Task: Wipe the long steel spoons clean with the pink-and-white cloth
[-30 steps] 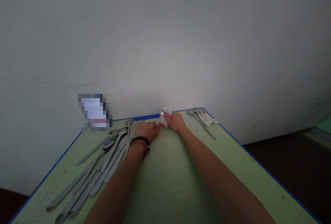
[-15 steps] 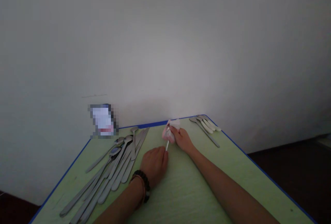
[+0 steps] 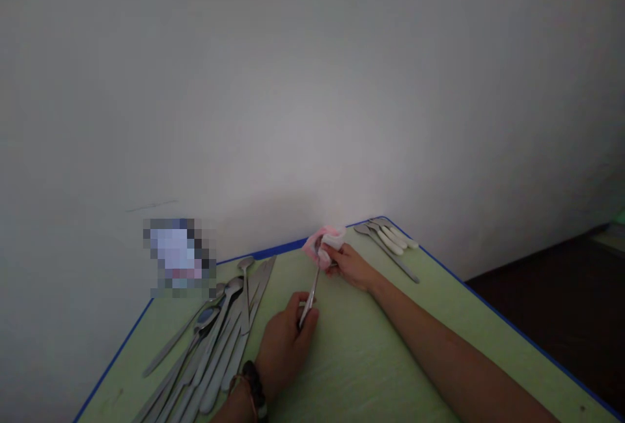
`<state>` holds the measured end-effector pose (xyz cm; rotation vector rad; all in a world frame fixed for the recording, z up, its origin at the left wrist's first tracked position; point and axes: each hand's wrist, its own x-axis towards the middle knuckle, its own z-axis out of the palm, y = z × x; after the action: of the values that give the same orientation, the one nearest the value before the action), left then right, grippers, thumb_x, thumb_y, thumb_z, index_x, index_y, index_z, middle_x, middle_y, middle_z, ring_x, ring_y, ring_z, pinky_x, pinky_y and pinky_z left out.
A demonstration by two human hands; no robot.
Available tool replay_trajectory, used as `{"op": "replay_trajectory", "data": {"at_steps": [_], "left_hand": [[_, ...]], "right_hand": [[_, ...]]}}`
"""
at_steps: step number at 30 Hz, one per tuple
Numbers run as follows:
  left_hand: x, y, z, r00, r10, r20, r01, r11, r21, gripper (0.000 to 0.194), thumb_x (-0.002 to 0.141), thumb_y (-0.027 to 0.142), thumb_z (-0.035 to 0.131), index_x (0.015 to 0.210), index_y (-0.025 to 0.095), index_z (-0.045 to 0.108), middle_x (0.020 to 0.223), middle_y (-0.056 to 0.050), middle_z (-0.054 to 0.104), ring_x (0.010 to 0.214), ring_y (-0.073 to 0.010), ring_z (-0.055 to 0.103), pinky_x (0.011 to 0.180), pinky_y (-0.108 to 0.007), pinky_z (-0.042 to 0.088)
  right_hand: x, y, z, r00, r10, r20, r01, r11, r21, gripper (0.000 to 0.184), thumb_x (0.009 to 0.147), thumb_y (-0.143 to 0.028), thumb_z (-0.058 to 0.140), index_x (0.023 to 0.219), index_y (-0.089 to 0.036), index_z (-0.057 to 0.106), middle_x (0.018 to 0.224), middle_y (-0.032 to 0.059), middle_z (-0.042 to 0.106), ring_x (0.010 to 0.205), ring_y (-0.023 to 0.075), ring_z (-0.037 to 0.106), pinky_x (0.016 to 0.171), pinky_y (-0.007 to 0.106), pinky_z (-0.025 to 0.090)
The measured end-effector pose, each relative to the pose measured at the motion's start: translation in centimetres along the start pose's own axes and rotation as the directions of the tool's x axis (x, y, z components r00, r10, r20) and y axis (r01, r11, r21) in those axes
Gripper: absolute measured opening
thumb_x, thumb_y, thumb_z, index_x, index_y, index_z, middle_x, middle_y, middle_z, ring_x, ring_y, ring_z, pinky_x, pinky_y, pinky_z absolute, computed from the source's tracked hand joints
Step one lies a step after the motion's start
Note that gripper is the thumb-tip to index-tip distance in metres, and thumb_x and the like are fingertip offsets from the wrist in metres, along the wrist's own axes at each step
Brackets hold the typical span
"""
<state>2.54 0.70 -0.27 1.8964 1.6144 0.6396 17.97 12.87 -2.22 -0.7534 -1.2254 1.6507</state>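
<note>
My left hand (image 3: pixel 289 335), with a dark beaded bracelet at its wrist, is closed on the handle of a metal spoon (image 3: pixel 311 296). The spoon points away from me, above the table's middle. Its far end lies within a crumpled pink and white cloth (image 3: pixel 326 246), which hides most of the bowl. My right hand (image 3: pixel 350 265) pinches this cloth against the spoon's end. Left of my left hand, a pile of metal spoons and table knives (image 3: pixel 227 325) lies on the table.
On the far right of the green, blue-edged table (image 3: pixel 371 358) are a metal spoon (image 3: pixel 393 254) and several white-handled pieces of cutlery (image 3: pixel 393 241). A blurred-out phone-like object (image 3: pixel 176 250) leans at the back left. The wall (image 3: pixel 312 97) rises directly behind the table.
My left hand has turned and come slightly nearer to me, so more of the spoon's handle shows. The cloth has spread more open around the spoon's end. The view has shifted a little.
</note>
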Motion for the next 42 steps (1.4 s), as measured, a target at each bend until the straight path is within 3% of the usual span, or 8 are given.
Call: {"op": "replay_trajectory", "data": {"at_steps": [6, 12, 19, 24, 27, 31, 36, 42], "left_hand": [[0.0, -0.4, 0.0, 1.000, 0.026, -0.001, -0.026, 0.997, -0.077, 0.024, 0.090, 0.032, 0.030, 0.103, 0.019, 0.047, 0.065, 0.001, 0.059, 0.061, -0.0160, 0.056, 0.059, -0.024, 0.038], [0.3, -0.6, -0.1, 0.996, -0.010, -0.089, -0.006, 0.983, -0.185, 0.035, 0.089, 0.031, 0.032, 0.119, 0.016, 0.044, 0.071, 0.000, 0.059, 0.063, -0.0160, 0.055, 0.058, -0.024, 0.039], [0.2, -0.3, -0.6, 0.992, 0.104, -0.074, -0.117, 0.975, -0.190, 0.046, 0.090, 0.032, 0.031, 0.132, 0.016, 0.041, 0.110, -0.009, 0.062, 0.104, -0.0202, 0.055, 0.087, -0.029, 0.041], [0.1, -0.2, -0.6, 0.997, 0.062, -0.037, -0.066, 0.991, -0.115, 0.050, 0.091, 0.032, 0.028, 0.137, 0.014, 0.034, 0.073, -0.003, 0.063, 0.066, -0.0177, 0.058, 0.065, -0.027, 0.043], [0.1, -0.2, -0.5, 0.998, 0.058, -0.024, -0.059, 0.998, -0.035, 0.050, 0.091, 0.031, 0.027, 0.138, 0.014, 0.033, 0.062, -0.001, 0.057, 0.058, -0.0168, 0.053, 0.058, -0.025, 0.039], [0.0, -0.2, -0.3, 0.998, 0.060, -0.009, -0.060, 0.998, 0.034, 0.050, 0.090, 0.029, 0.027, 0.137, 0.015, 0.033, 0.064, -0.002, 0.059, 0.059, -0.0177, 0.054, 0.057, -0.025, 0.037], [0.0, -0.2, -0.3, 0.998, 0.061, 0.006, -0.061, 0.990, 0.126, 0.049, 0.089, 0.027, 0.028, 0.137, 0.018, 0.035, 0.070, -0.005, 0.065, 0.064, -0.0199, 0.060, 0.060, -0.026, 0.038], [-0.1, -0.2, -0.2, 0.998, 0.066, 0.018, -0.068, 0.980, 0.189, 0.050, 0.090, 0.027, 0.027, 0.139, 0.019, 0.031, 0.080, -0.007, 0.069, 0.072, -0.0218, 0.063, 0.065, -0.028, 0.041]], "right_hand": [[0.3, 0.1, -0.5, 0.998, 0.043, 0.044, -0.052, 0.974, 0.222, 0.028, 0.060, -0.026, 0.076, 0.082, -0.016, 0.062, 0.078, 0.0005, 0.062, 0.070, 0.0108, 0.056, 0.067, 0.026, 0.046], [0.0, -0.3, -0.4, 0.991, 0.064, 0.115, -0.086, 0.977, 0.197, 0.028, 0.058, -0.015, 0.074, 0.084, -0.016, 0.064, 0.077, 0.0021, 0.066, 0.072, 0.0140, 0.059, 0.070, 0.028, 0.045], [0.0, -0.5, -0.1, 0.997, 0.059, 0.047, -0.068, 0.975, 0.213, 0.023, 0.058, -0.019, 0.074, 0.079, -0.016, 0.064, 0.074, 0.0011, 0.065, 0.068, 0.0126, 0.058, 0.070, 0.028, 0.046], [0.3, 0.0, 0.0, 1.000, 0.017, 0.012, -0.018, 0.990, 0.140, 0.025, 0.062, -0.034, 0.073, 0.076, -0.015, 0.064, 0.073, 0.0004, 0.063, 0.066, 0.0110, 0.055, 0.069, 0.027, 0.043], [0.5, 0.5, -0.1, 1.000, -0.023, 0.002, 0.023, 1.000, 0.011, 0.025, 0.064, -0.036, 0.071, 0.074, -0.014, 0.063, 0.068, -0.0014, 0.061, 0.062, 0.0097, 0.051, 0.064, 0.024, 0.040], [0.7, 0.8, -0.5, 0.998, -0.011, 0.054, 0.011, 1.000, 0.001, 0.020, 0.063, -0.027, 0.070, 0.077, -0.015, 0.064, 0.069, -0.0012, 0.062, 0.063, 0.0101, 0.051, 0.064, 0.024, 0.038], [0.5, 0.7, -0.6, 0.999, -0.006, 0.037, 0.003, 0.997, 0.078, 0.014, 0.057, -0.012, 0.067, 0.070, -0.015, 0.064, 0.069, -0.0010, 0.063, 0.065, 0.0104, 0.053, 0.067, 0.024, 0.039], [0.6, 0.4, -0.3, 0.998, 0.001, 0.064, -0.009, 0.993, 0.117, 0.021, 0.054, -0.011, 0.069, 0.074, -0.014, 0.065, 0.074, -0.0003, 0.065, 0.067, 0.0107, 0.054, 0.069, 0.025, 0.040]]}}
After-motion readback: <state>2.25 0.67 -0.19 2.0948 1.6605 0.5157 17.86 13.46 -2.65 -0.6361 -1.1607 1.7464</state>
